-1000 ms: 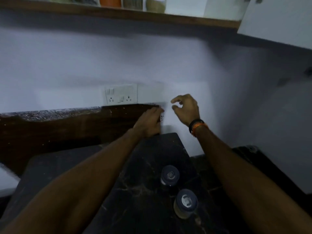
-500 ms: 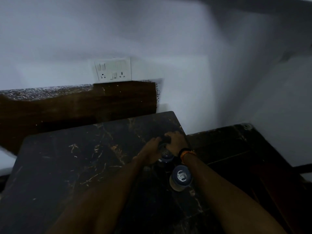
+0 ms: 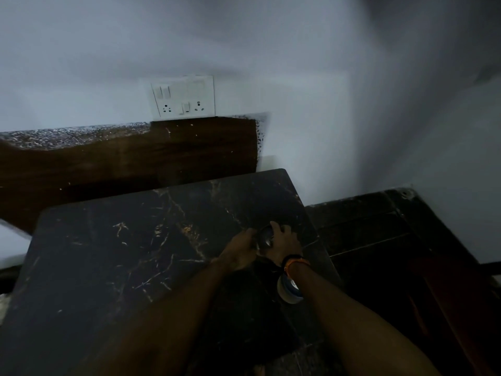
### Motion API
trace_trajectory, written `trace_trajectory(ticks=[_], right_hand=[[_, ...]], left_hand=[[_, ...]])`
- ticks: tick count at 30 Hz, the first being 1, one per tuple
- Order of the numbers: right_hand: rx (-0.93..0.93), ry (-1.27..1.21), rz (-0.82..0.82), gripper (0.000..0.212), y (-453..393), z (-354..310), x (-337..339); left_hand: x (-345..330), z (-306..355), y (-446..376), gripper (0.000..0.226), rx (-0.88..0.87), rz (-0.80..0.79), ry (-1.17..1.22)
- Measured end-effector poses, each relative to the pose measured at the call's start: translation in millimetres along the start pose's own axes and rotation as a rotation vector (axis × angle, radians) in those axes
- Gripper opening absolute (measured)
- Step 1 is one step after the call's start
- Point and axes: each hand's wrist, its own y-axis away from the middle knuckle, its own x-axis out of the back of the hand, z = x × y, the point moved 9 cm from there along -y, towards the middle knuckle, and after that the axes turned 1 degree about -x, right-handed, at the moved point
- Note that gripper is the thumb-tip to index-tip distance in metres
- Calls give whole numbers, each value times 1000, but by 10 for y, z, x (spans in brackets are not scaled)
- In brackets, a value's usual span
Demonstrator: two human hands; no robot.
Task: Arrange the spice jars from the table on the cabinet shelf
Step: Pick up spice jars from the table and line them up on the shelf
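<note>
The scene is dim and soft, so fine detail is lost. One spice jar (image 3: 265, 237) is held upright on the black marble-patterned table (image 3: 113, 253), near the table's right edge, and is almost wholly hidden between the two hands: only a dark lid rim and a glint of clear glass are seen. The left hand (image 3: 242, 249) is laid against the jar's left side, with its fingers (image 3: 250, 234) curled toward the glass; their tips are hidden behind the jar. The right hand (image 3: 283, 244) is wrapped over the jar's right side and top, its fingers (image 3: 276, 228) bent round the lid. A black and orange wristband (image 3: 294, 263) is worn on the right wrist.

A second spice jar (image 3: 289, 290) stands just beside the right forearm, nearer the camera; its blue lid is partly covered by the arm, and only a pale patch can be made out on the lid. No label or writing can be read on either jar.

Behind the table, a dark wooden panel (image 3: 135, 161) is set against the wall, with a speckled stone ledge (image 3: 67, 132) along its top left. A white switch and socket plate (image 3: 183, 99) is mounted above the panel; no markings on it are legible. To the right, a dark floor (image 3: 379, 240) is seen, cut off by the frame edge. Both forearms are cut off at the bottom of the frame.
</note>
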Motion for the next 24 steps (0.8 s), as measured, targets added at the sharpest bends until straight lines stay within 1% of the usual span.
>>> trace_trajectory(ticks=[3, 6, 8, 10, 11, 12, 14, 16, 18, 20, 24], right_hand=[[1, 4, 16, 103, -43, -15, -2], [49, 35, 68, 96, -50, -71, 77], [79, 4, 93, 91, -56, -114, 173], [111, -121, 74, 90, -71, -155, 281], [133, -198, 54, 89, -73, -192, 348], [160, -270, 34, 88, -65, -233, 420], [222, -379, 8, 83, -30, -343, 593], [282, -466, -8, 79, 26, -459, 771], [345, -531, -35, 77, 92, -580, 922], [420, -596, -79, 76, 157, -709, 1036], [508, -738, -143, 72, 275, -887, 1206]], left_hand=[[26, -92, 0, 44, 57, 31, 92], [12, -231, 23, 35, 109, 30, 203], [17, -343, 68, 29, 187, 65, 434], [14, -435, 122, 24, 291, 123, 663], [23, -473, 135, 23, 338, 159, 710], [17, -500, 154, 24, 375, 185, 764], [-7, -511, 191, 28, 457, 200, 973], [-63, -477, 231, 35, 509, 149, 1201], [-104, -411, 255, 50, 512, 68, 1365], [-120, -322, 261, 62, 472, 11, 1526], [-13, 3, 316, 66, 306, -106, 1836]])
